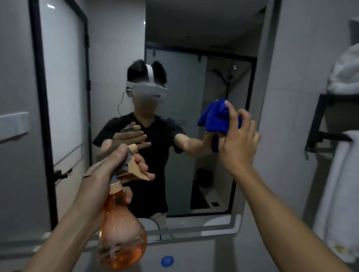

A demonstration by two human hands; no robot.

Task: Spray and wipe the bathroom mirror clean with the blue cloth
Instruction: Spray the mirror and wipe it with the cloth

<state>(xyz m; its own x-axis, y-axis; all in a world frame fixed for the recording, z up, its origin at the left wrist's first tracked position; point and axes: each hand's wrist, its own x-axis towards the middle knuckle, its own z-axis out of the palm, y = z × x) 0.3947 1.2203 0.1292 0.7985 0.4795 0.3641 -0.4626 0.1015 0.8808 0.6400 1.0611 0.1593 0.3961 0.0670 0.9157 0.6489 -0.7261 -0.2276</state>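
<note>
We see the right hand (238, 138) pressing the bunched blue cloth (215, 117) to the mirror (186, 35), left hand (106, 172) gripping the orange spray bottle (122, 235), fingers on its trigger.

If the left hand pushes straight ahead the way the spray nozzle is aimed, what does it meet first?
Probably the mirror. The left hand grips the orange spray bottle with its nozzle aimed at the glass, and nothing shows in between. Depth is unclear, so the remaining gap cannot be judged.
</note>
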